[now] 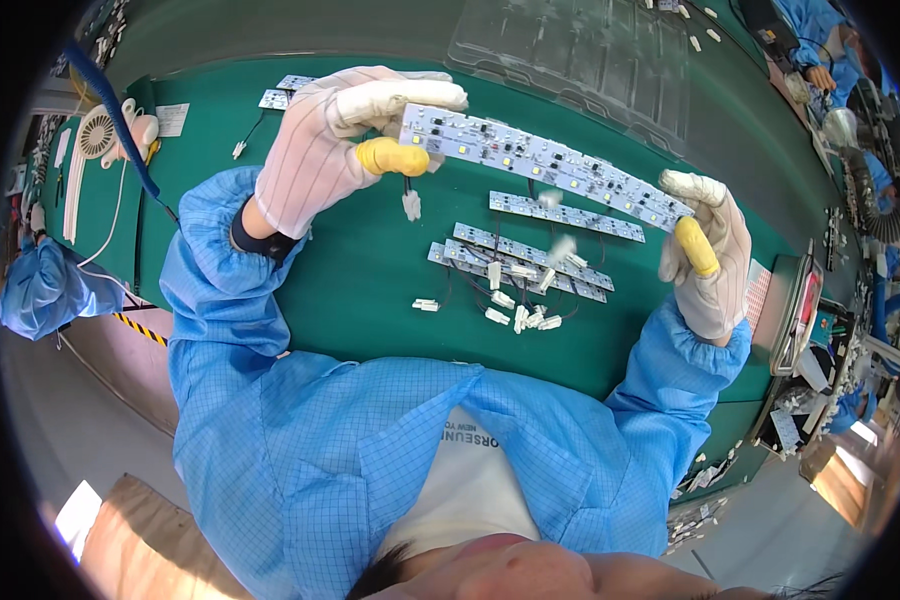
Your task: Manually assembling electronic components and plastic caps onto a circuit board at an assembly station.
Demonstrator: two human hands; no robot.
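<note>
Green table [360, 320] spreads wide beneath my arms, its edges bowed by the lens; beyond it a dark grey surface [350, 35] runs across the far side; pale floor [90, 385] at lower left, with a sunlit wooden board [150, 540] in the corner; crowded equipment along the right rim, small and bent.

My blue checked coat [300, 440] fills the near side; clear tray [570, 60] lies on the grey surface; a co-worker's blue sleeve [55, 290] at far left, another worker [820, 35] at upper right.

Both my hands are gloved, yellow on the thumbs; left hand [320, 150] pinches one end of the long strip [550, 172], right hand [715, 260] grips its other end; the strip spans the gap between them, raised above the table, its component side showing.

White fan [97, 133] at upper left, a blue hose [110, 105] near it; shorter strips [570, 217] lie beneath the long one, wired white plugs [525, 318] heaped on and just below them.

Writing: dark lettering, upside down, on my white shirt [470, 490], partly covered by the coat; a paper slip [172, 120] by the fan, its print too fine to read.
</note>
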